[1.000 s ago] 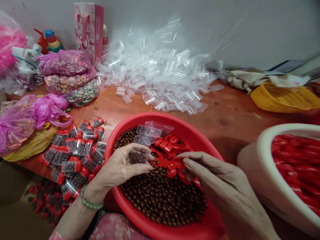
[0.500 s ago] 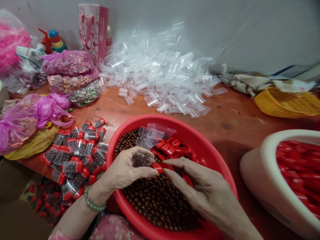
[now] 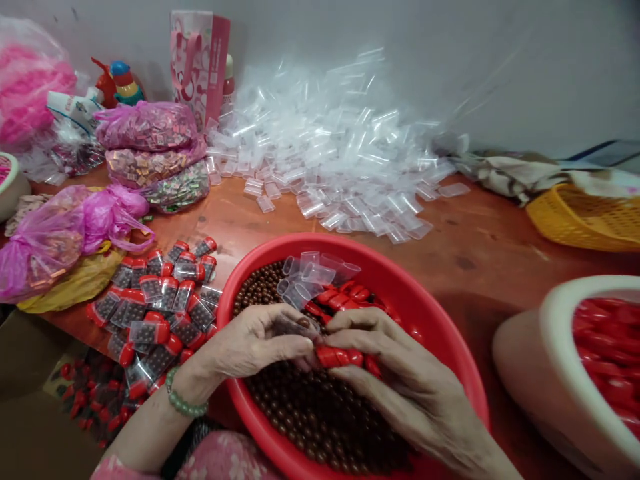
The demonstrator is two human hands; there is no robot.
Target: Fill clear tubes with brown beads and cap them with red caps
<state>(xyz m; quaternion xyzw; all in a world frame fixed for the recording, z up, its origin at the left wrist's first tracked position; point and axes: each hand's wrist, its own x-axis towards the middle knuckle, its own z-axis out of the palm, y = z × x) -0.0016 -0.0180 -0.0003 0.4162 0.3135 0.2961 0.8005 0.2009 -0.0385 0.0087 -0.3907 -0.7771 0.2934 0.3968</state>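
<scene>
Over the red basin (image 3: 440, 320), my left hand (image 3: 260, 343) grips a small clear plastic tube (image 3: 293, 327) with brown balls in it. A green bead bracelet circles that wrist. My right hand (image 3: 400, 367) pinches a red plastic cap (image 3: 340, 357) right at the tube's end; whether the two are joined I cannot tell. Below my hands lie many shiny brown balls (image 3: 310, 413). Several empty clear tubes (image 3: 307, 277) rest at the basin's far side, beside a heap of red caps (image 3: 345, 297) that my right hand partly covers.
Filled, red-capped tubes (image 3: 160, 300) lie left of the basin, with more (image 3: 95, 400) lower down. Behind is a large pile of clear tubes (image 3: 340, 160). A cream tub (image 3: 530, 353) of red caps stands right, a yellow basket (image 3: 575, 220) beyond. Pink bags (image 3: 150, 127) sit back left.
The view has shifted slightly left. My right hand has moved in closer to my left, and more of the red caps shows between its fingers at the tube's end.
</scene>
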